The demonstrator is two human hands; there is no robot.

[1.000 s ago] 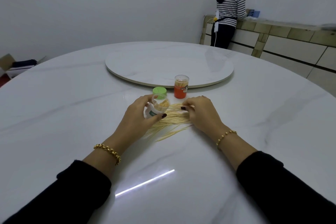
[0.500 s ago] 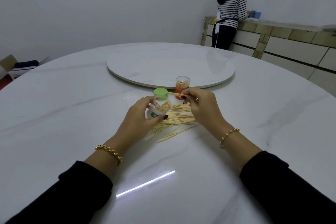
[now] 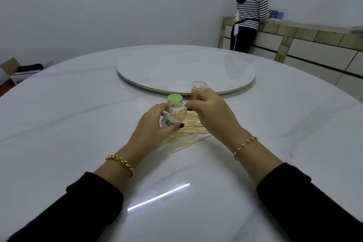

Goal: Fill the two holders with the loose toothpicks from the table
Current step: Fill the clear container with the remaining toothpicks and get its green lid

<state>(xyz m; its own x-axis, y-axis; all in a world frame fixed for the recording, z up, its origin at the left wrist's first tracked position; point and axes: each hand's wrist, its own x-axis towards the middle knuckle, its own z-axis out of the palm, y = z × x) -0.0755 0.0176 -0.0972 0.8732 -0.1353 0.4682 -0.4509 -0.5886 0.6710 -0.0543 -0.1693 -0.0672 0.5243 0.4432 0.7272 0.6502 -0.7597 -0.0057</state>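
Left hand grips the clear cylindrical holder, mouth tilted rightward; right hand pinches thin wooden toothpicks at it. The pile fans left-right short of the turntable's edge.

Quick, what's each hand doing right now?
Left hand: grips the clear toothpick holder, tilted.
Right hand: pinches toothpicks at that holder's mouth.

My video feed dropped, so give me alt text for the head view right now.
The left hand holds a clear holder tilted over the white table while the right hand pinches toothpicks at its mouth. Loose toothpicks lie beneath; a green lid and an orange holder stand behind.
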